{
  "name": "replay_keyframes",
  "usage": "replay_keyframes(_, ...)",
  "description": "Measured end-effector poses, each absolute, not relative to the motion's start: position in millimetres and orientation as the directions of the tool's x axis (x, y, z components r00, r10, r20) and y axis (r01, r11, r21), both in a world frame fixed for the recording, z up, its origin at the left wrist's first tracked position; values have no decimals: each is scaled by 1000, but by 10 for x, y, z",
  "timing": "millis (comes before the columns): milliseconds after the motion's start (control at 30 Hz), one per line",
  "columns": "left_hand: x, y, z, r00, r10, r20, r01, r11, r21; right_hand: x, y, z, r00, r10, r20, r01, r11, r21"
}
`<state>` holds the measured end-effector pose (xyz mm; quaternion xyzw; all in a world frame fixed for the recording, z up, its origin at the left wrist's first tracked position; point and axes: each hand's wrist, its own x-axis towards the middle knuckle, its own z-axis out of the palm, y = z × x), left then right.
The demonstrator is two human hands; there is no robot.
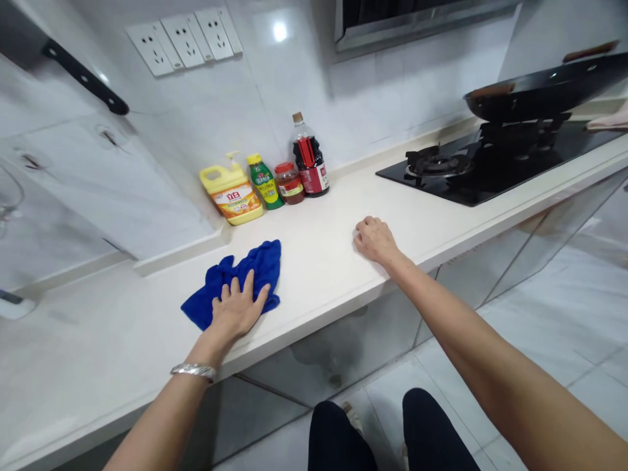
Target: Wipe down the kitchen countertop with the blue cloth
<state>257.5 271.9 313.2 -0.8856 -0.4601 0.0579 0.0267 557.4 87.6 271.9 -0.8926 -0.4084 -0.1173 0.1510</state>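
Observation:
A crumpled blue cloth [260,265] lies on the white countertop [324,261]. My left hand [238,307], wearing a silver bracelet at the wrist, rests flat on the cloth with its fingers spread and open. To the right, my right hand [375,239] leans on the bare counter near the front edge. Its fingers are curled in a loose fist, and I see nothing in them. Against the wall behind stand a yellow pump jug [236,196], a green bottle with a yellow cap [265,182], a red-lidded jar [290,184] and a large dark sauce bottle [311,163].
A black gas hob [471,173] is set into the counter at right, with a wok [544,91] on its far burner. A black-handled knife [86,75] hangs at upper left. Wall sockets [184,40] sit above the bottles. Grey cabinets [353,340] run below the counter.

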Motion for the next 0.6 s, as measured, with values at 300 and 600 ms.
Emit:
replay_keyframes(300,2423,3080,3295,768,640,28,635,-766,101,5550,863,2774,638,694,333,764,-625,-162)
replay_keyframes(600,2740,2840,3044,751,654,-90,655,-756,-26,5550,938,2756,633,711,306,763,-640,-92)
